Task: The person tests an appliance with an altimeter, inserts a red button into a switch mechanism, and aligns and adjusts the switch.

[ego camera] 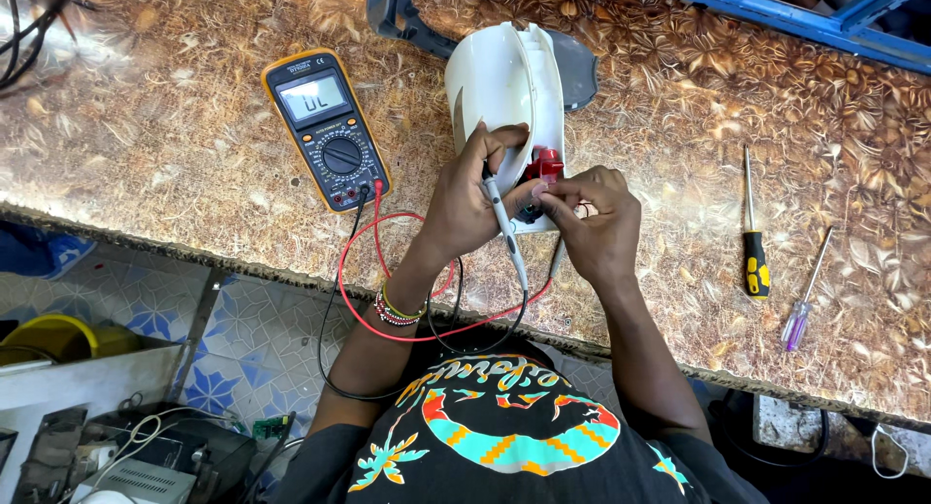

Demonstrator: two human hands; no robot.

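- We hold a probe [504, 218] in our left hand [465, 203], fingers closed round it, its tip at the red part [549, 162] inside the kettle [504, 87], which lies on its side at 12 o'clock.
- Our right hand [596, 223] pinches near the same spot; what it grips we cannot tell.
- The meter [325, 126] sits at 10 o'clock, screen facing us, leads [388, 271] looping off the counter [145, 174].
- Two screwdrivers [754, 252] lie at 3 o'clock.
- Tiled floor [242, 339] and clutter show below.

Left hand [467, 195]: fingers curled, forearm angled up-right, beaded wrist. Right hand [593, 218]: fingers pinched, thumb toward left hand; hands nearly touching.
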